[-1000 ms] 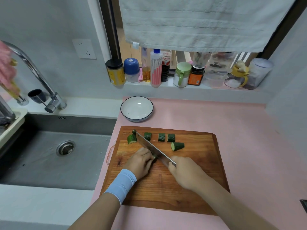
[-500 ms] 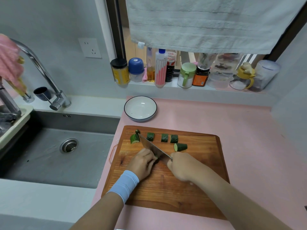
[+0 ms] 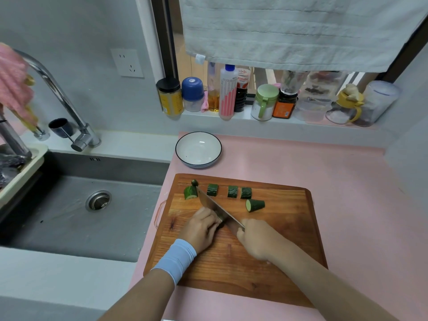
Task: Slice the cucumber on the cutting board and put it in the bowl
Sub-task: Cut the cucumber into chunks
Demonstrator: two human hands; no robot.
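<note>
A wooden cutting board point(image 3: 278, 262) lies on the pink counter. Several cut cucumber chunks point(image 3: 232, 191) lie in a row along its far edge, with a tiny end piece point(image 3: 194, 182) at the left. My left hand point(image 3: 202, 228), with a light blue wristband, curls over a cucumber piece that is almost hidden beneath its fingers. My right hand point(image 3: 257, 239) grips the handle of a cleaver point(image 3: 214, 207), whose blade runs diagonally up-left beside my left fingers. The white bowl point(image 3: 183, 144) with a dark rim stands empty just beyond the board.
A steel sink point(image 3: 76, 205) and tap point(image 3: 69, 107) lie to the left of the counter. Jars and bottles point(image 3: 228, 93) line the window ledge behind the bowl, under a hanging towel point(image 3: 289, 31). A dish rack edge point(image 3: 20, 172) shows at far left.
The blade tip has stayed near the leftmost chunk while my right hand edged slightly toward my left. The cut chunks have not moved; the view shifted a little.
</note>
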